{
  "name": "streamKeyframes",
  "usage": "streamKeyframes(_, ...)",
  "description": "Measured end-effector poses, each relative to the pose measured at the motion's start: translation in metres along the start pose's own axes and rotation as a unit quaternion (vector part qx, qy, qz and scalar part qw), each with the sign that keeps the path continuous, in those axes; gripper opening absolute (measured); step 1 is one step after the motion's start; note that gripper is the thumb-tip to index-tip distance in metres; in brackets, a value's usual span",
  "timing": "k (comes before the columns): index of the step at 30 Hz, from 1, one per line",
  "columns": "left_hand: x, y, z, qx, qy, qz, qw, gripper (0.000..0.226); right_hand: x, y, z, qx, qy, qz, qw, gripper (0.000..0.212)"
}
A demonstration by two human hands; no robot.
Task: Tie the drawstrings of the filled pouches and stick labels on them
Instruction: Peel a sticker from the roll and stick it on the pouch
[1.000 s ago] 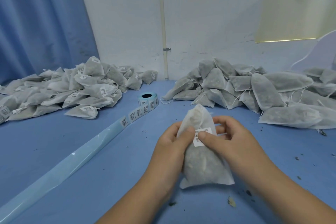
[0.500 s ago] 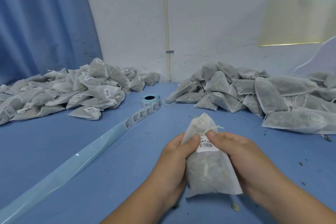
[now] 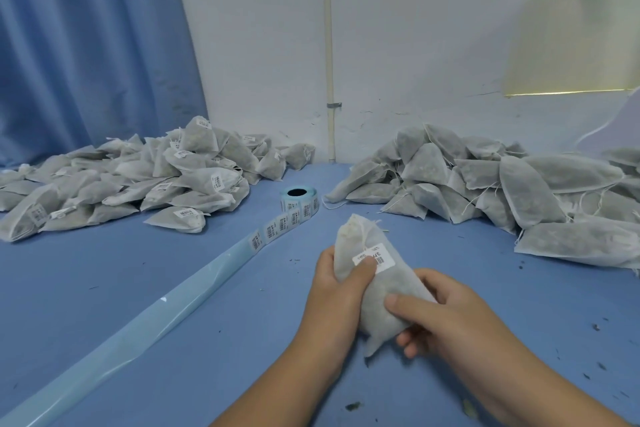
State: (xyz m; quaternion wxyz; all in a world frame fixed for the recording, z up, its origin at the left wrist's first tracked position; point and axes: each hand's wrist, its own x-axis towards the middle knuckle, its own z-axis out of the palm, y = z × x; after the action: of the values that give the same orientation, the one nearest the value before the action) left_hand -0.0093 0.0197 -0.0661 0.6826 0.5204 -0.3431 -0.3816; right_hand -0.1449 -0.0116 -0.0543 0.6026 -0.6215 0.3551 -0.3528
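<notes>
The left hand (image 3: 341, 291) and right hand (image 3: 450, 319), low over the blue counter (image 3: 138, 288), both curl round 1 filled white mesh pouch (image 3: 379, 295), left near its gathered neck, right at its base. The left thumb presses its white barcode label (image 3: 381, 255); rubbing outward to every edge should seat it flat.

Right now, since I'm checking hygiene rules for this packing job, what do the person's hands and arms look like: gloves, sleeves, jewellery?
The left hand and right hand wear no gloves, and no ring shows on the visible fingers. The left forearm and right forearm are uncovered to the frame's edge: no sleeve, watch or bracelet in view. Nails look short and unpainted.
</notes>
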Motion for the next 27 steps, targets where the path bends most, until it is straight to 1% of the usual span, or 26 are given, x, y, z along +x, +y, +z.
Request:
streamKeyframes(2, 0.004, 0.001, -0.002, -0.048, -0.009, -0.022, 0.999, 0.02, 0.002, -0.001, -0.002, 0.026, 0.007, 0.009, 1.0, 0.015)
streamKeyframes(4, 0.01, 0.003, -0.007, -0.054, 0.01, -0.026, 0.998, 0.021, 0.005, -0.003, -0.001, 0.046, 0.003, 0.019, 0.999, 0.015)
streamKeyframes(6, 0.018, 0.008, -0.017, -0.031, 0.062, -0.01, 0.998, 0.02, 0.009, -0.006, 0.001, 0.074, -0.011, 0.031, 0.997, 0.014)
streamKeyframes(8, 0.027, 0.013, -0.03, -0.031, 0.126, 0.005, 0.991, 0.017, 0.016, -0.012, 0.006, 0.107, -0.025, 0.043, 0.993, 0.014)
streamKeyframes(11, 0.037, 0.013, -0.044, -0.044, 0.198, -0.004, 0.979, 0.016, 0.033, -0.021, 0.022, 0.136, -0.041, 0.048, 0.989, 0.01)
streamKeyframes(16, 0.039, 0.001, -0.041, -0.048, 0.191, 0.012, 0.98, 0.026, 0.079, -0.041, 0.069, 0.127, -0.072, 0.047, 0.988, 0.007)
streamKeyframes(18, 0.042, 0.001, -0.043, -0.057, 0.21, 0.006, 0.976, 0.026, 0.107, -0.058, 0.093, 0.148, -0.074, 0.045, 0.985, 0.007)
streamKeyframes(20, 0.045, 0.004, -0.045, -0.068, 0.223, 0.002, 0.972, 0.023, 0.139, -0.08, 0.114, 0.188, -0.077, 0.022, 0.979, 0.01)
streamKeyframes(21, 0.046, 0.005, -0.045, -0.071, 0.224, 0.0, 0.972, 0.022, 0.154, -0.091, 0.123, 0.209, -0.085, 0.005, 0.974, 0.016)
streamKeyframes(22, 0.046, 0.005, -0.045, -0.072, 0.223, -0.002, 0.972, 0.022, 0.167, -0.1, 0.129, 0.224, -0.093, -0.01, 0.97, 0.026)
streamKeyframes(23, 0.046, 0.006, -0.045, -0.072, 0.221, -0.002, 0.973, 0.022, 0.179, -0.106, 0.134, 0.226, -0.092, -0.018, 0.97, 0.035)
streamKeyframes(24, 0.046, 0.006, -0.045, -0.07, 0.219, -0.002, 0.973, 0.023, 0.188, -0.108, 0.136, 0.218, -0.084, -0.021, 0.972, 0.039)
streamKeyframes(27, 0.043, 0.006, -0.045, -0.05, 0.209, 0.004, 0.977, 0.022, 0.197, -0.095, 0.136, 0.169, -0.067, -0.004, 0.983, 0.025)
